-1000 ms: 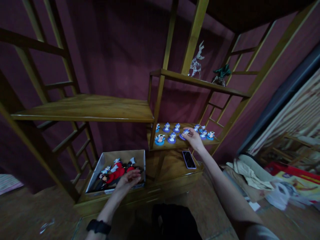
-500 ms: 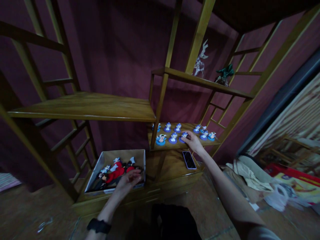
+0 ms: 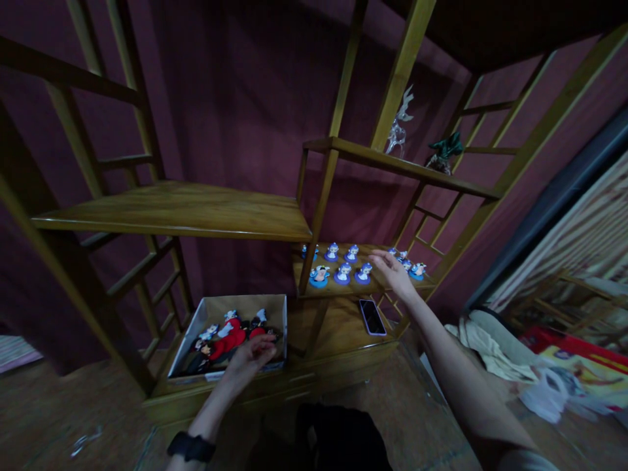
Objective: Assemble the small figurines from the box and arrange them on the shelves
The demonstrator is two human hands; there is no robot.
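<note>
My right hand (image 3: 394, 273) reaches over a low wooden shelf (image 3: 383, 284) that carries several small figurines on blue bases (image 3: 342, 273). Its fingers are stretched out and hold nothing, hovering between the front row and the group at the right (image 3: 411, 267). My left hand (image 3: 249, 354) rests at the near edge of a cardboard box (image 3: 212, 306) with its fingers loosely curled, palm up. In the box lie several red, black and white figurines (image 3: 226, 337). A dark band sits on my left wrist (image 3: 190, 447).
A phone (image 3: 372, 316) lies face up on the bottom board below the low shelf. A wide bare shelf (image 3: 176, 210) hangs at the left. A glass deer (image 3: 399, 127) and a green ornament (image 3: 444, 149) stand on the upper shelf. Cloth and papers (image 3: 495, 340) lie at the right.
My right hand has let go of the blue-based figurine in the front row and moved right, fingers now open. The left hand has stayed at the box. The view shifted slightly.
</note>
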